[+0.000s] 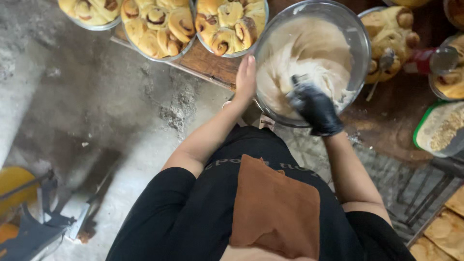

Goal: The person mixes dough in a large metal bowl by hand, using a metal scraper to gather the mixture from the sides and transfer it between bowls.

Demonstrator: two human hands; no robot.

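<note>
A large clear glass bowl [360, 36] stands at the edge of a wooden table and holds pale, creamy batter [309, 48]. My left hand [245, 79] is bare and presses flat against the bowl's left wall. My right hand [314, 107] wears a black glove and reaches down inside the bowl into the batter; its fingers are curled, and I cannot tell whether they grip a tool.
Round tins of baked swirl rolls [157, 24] line the wooden table's [212, 65] far edge, more to the right [386, 34]. A red-lidded jar [425, 60] and a green-rimmed tub of crumbs [440, 128] stand at the right. Grey concrete floor spreads left; a yellow object [14, 181] sits low left.
</note>
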